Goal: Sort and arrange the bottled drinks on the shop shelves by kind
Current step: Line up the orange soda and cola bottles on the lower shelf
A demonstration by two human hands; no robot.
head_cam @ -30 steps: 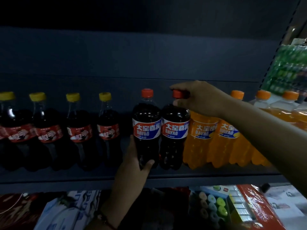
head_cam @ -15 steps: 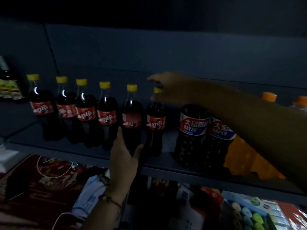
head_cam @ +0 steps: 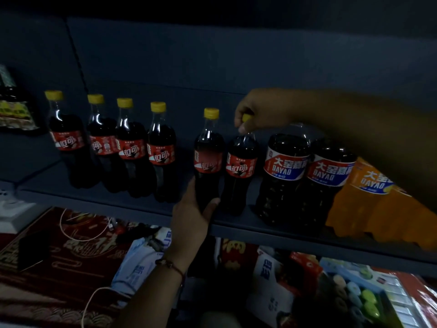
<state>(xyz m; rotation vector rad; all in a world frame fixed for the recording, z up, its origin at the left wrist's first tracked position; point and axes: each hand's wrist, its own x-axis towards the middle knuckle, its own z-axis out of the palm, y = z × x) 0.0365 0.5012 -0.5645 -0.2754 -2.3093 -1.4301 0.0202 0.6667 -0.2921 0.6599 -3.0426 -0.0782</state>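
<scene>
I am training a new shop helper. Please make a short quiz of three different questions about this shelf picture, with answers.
1. True or false: the right hand pinches a bottle's yellow cap.
2. How many yellow-capped cola bottles stand on the shelf?
3. What does the left hand hold? A) an orange bottle B) the fifth cola bottle from the left C) nothing

Key: 1 true; 2 six; 3 B

Six yellow-capped cola bottles [head_cam: 162, 151] stand upright beside two dark Dayao bottles [head_cam: 285, 176] and orange ones [head_cam: 369, 197].
</scene>
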